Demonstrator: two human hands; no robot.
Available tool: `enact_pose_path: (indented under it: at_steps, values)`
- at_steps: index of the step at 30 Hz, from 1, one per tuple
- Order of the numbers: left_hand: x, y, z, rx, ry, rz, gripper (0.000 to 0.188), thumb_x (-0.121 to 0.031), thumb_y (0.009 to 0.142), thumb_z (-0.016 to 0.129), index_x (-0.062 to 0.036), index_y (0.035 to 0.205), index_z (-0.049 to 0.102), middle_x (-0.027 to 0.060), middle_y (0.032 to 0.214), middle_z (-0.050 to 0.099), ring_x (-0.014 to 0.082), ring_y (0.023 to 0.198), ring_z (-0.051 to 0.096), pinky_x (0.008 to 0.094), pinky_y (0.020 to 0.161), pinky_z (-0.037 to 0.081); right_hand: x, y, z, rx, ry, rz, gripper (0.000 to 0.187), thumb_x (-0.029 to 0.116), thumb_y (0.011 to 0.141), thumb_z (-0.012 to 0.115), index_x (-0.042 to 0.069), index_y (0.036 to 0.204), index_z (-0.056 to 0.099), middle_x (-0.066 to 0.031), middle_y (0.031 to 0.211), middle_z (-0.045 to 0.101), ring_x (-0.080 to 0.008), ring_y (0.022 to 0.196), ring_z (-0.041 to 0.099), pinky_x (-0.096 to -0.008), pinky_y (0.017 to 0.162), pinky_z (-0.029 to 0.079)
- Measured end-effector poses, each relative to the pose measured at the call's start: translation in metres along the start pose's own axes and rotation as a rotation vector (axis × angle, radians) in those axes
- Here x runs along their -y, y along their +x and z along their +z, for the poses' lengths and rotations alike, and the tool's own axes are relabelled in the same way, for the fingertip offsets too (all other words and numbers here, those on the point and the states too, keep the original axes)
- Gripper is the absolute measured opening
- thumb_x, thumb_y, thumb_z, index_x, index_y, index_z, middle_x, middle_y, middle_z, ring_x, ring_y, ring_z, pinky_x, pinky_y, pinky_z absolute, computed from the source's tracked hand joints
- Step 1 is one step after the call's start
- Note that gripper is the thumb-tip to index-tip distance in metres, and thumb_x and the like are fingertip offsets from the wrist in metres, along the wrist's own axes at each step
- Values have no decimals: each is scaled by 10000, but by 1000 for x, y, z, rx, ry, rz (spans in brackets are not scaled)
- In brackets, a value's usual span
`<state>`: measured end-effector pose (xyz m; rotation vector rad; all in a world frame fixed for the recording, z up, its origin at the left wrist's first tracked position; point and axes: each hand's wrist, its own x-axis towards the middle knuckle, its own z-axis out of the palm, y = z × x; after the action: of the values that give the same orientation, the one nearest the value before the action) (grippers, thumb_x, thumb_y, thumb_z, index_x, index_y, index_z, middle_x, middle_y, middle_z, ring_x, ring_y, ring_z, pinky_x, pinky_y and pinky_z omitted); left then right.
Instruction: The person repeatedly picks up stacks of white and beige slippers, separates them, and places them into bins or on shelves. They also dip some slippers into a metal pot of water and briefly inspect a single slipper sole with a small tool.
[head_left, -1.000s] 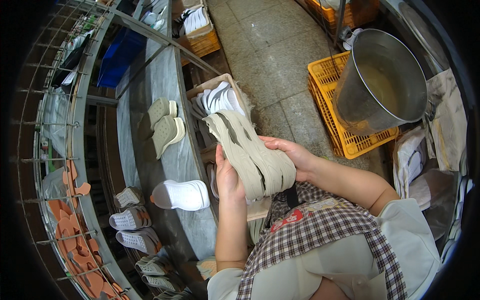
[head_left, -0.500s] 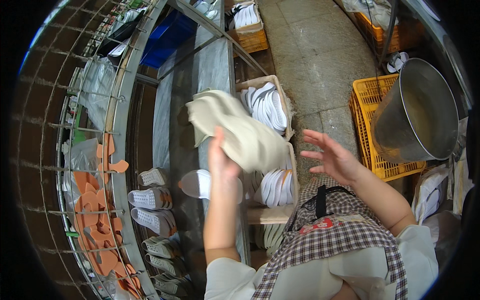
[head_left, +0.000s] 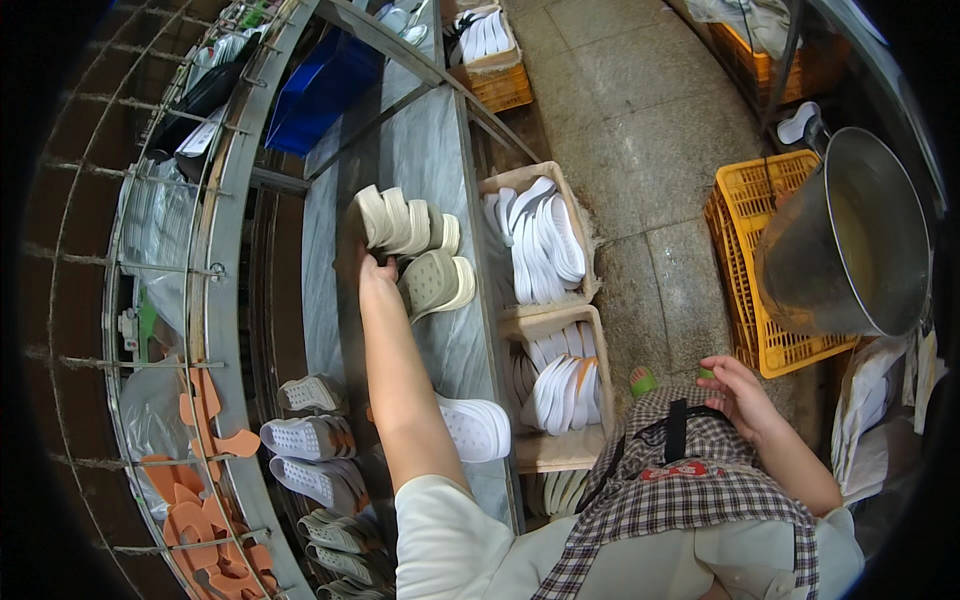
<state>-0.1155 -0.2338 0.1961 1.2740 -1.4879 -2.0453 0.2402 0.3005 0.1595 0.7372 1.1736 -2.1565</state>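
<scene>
My left hand [head_left: 378, 275] reaches over the grey marbled tabletop [head_left: 335, 240] and grips the near end of a nested stack of pale grey-green shoe soles [head_left: 405, 222]; most of its fingers are hidden by the stack. Beside it lies another small stack of soles [head_left: 435, 283] with a dotted grey-green face and a cream edge. Closer to me, a stack of white shoe soles [head_left: 478, 430] rests at the table's right edge. In front of my checked apron [head_left: 690, 495], my right hand [head_left: 745, 400] is raised and holds nothing, its fingers loosely bent and apart.
Cloth-lined bins [head_left: 593, 240] right of the table hold white soles. At right, a metal bucket [head_left: 790, 250] stands tilted on a yellow crate [head_left: 745, 325]. On the left, wire mesh [head_left: 150, 360] fronts orange cut-out pieces [head_left: 195, 530]; several soles [head_left: 305, 440] lie below the table.
My left hand has carried the grey-green stack left and away from me, down to the tabletop. My right hand has dropped back toward the apron, its fingers more bent.
</scene>
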Motion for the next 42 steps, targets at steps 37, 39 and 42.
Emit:
enact_pose_path:
  at_steps: [37,39,42]
  values:
    - [10,-210,-295,501,-928,-186,308,-7,889,464,45,1190,508,176,1135,570,263,1010,586,332,827,531,-12,40,53,143,-263,71,226,182,894,552,98,1104,555,-10,1070,592,-96,925,547,-250,738,428]
    - [32,-290,-270,575,-1044,-363,355,42,822,541,80,1169,477,179,1162,513,263,1012,562,329,858,534,3,37,63,230,-335,11,278,181,895,553,91,1157,544,-28,1108,592,-106,954,551,-251,758,435]
    - [49,-368,-235,750,-821,-366,325,42,823,545,106,1135,478,157,1048,490,210,900,534,276,828,542,24,34,84,410,-386,-104,358,185,897,558,82,1237,513,-57,1165,583,-131,1012,551,-267,806,446]
